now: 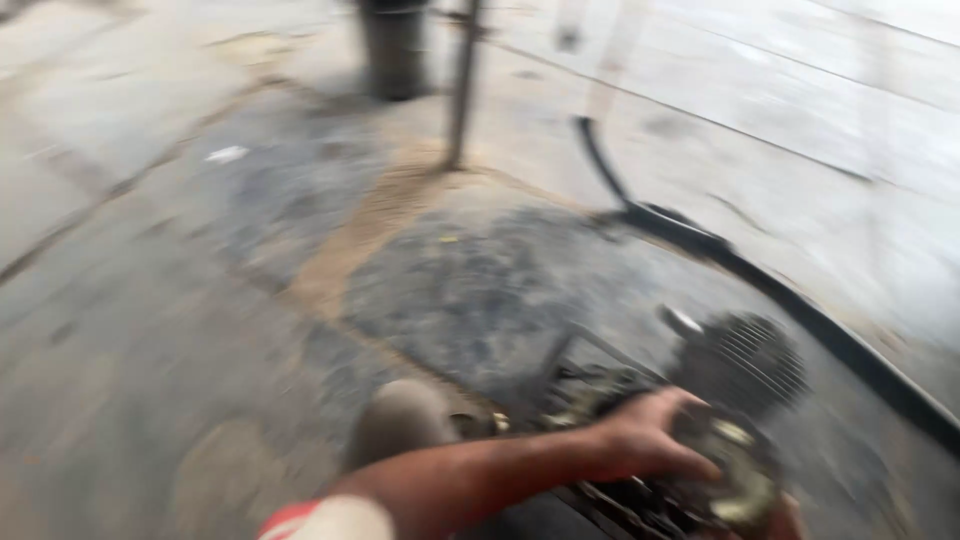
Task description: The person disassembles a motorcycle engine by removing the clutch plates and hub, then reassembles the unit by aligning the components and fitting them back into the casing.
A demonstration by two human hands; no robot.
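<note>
stained concrete floor (180, 300), dark barrel (395, 50), thin pole (462, 90)

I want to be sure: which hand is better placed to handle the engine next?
Left, probably: the left hand rests on the engine, while the right hand is not clearly in view.

No packages, labels, signs or screens can be made out in this blurred view. The only doubtful item is a small pale scrap (227, 153) lying flat on the concrete floor (120, 330) at far left, too smeared to identify.
</note>
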